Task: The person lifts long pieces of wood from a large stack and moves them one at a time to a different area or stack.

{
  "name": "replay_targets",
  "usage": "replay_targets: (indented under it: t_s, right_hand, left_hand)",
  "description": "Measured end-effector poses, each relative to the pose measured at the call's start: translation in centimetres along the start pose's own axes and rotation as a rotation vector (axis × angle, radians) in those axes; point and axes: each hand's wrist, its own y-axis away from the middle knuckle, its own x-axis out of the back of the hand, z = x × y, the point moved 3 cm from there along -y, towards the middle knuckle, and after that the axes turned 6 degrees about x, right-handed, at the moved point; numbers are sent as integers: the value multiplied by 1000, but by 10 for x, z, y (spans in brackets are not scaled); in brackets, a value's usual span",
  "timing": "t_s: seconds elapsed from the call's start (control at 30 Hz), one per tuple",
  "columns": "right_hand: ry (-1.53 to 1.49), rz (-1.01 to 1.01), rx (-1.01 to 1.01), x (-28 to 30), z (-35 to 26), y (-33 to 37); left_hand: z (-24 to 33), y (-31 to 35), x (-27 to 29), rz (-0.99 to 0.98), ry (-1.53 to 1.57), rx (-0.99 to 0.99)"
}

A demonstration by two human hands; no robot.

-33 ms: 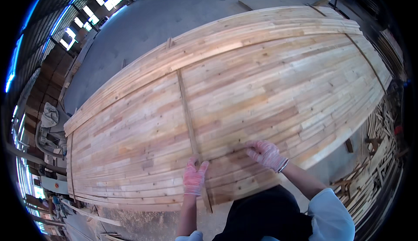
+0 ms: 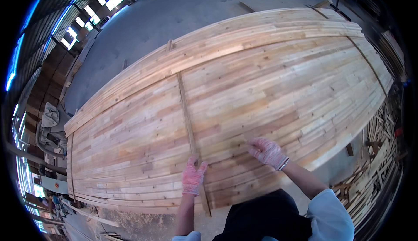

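Note:
A wide layer of pale, knotty boards point(image 2: 244, 97) lies side by side before me, with a narrow wooden strip point(image 2: 186, 110) running across its middle. My left hand point(image 2: 193, 180), in a pink and white knit glove, is at the near end of this strip, its thumb and fingers apart. To the right, over the near boards, is my right hand point(image 2: 266, 153) in a matching glove. Its fingers are bent and bunched together, and their tips are smeared; whatever they may hold cannot be made out. A band circles my right wrist.
Long boards point(image 2: 217, 51) form a raised row along the far side. A second cross strip point(image 2: 368, 62) lies at the right end, another point(image 2: 71, 162) at the left. Scrap wood point(image 2: 372, 167) is heaped at the right. Sawdust point(image 2: 143, 218) covers the floor at the near left.
The view has shifted very slightly. My right hand's fingertips have moved a little over the boards, and my left hand stays by the strip.

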Motion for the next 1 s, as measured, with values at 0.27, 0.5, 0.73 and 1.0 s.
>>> replay_targets:
  t_s: [0.27,0.5,0.73,1.0]
  right_hand:
    - [648,-12,-5,130,124,-209]
    - [777,193,132,122,176,-310]
    - [687,162,101,120,192,-314]
    - [608,148,133,112,193,-328]
  left_hand:
    - [114,-248,7,-148,-452,-96]
    - [239,-478,-25,64,-587,-334]
    - [319,-648,-77,52,-700,-357]
    - [279,-708,-122,-248,-719,-179]
